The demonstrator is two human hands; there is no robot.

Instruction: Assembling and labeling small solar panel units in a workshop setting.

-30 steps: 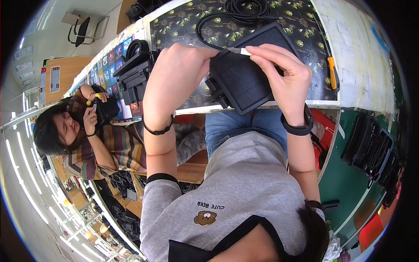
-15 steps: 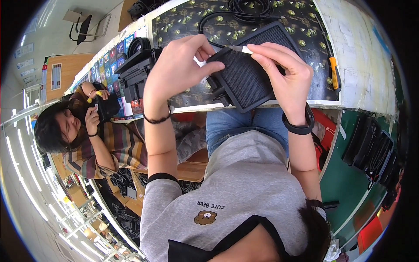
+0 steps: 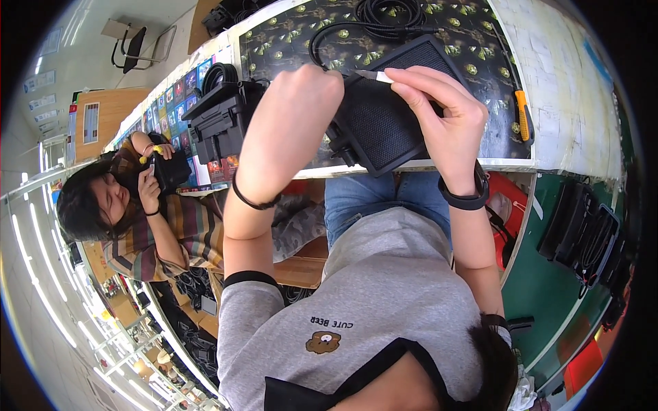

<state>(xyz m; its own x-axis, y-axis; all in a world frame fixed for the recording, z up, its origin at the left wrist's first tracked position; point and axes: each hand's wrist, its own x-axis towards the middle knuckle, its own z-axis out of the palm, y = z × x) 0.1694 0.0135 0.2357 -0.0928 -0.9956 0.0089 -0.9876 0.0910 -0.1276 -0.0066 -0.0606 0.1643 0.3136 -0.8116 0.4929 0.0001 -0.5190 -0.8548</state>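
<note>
In my right hand [image 3: 449, 113], a small blade [image 3: 373, 75] with a white-wrapped handle is pinched between thumb and fingers, its dark tip pointing left. It hovers over the far left part of a black rectangular panel [image 3: 391, 123] with a mesh-like face and a raised frame, which lies tilted on the table. My left hand [image 3: 298, 103] is bent over beside the panel's left edge, its back towards me and its fingers curled under. What those fingers hold is hidden; a black cable [image 3: 314, 42] runs down right next to them.
More cable lies coiled [image 3: 391, 14] at the far edge. A yellow-handled screwdriver [image 3: 524, 116] rests at the right. Black housings [image 3: 216, 123] stand on the left, near a co-worker [image 3: 147, 212] holding a dark part. Black devices [image 3: 582, 233] lie on a green surface at lower right.
My left hand has rolled over and curled its fingers; its thumb, stretched out over the panel before, no longer shows. My right hand and the blade have shifted slightly left.
</note>
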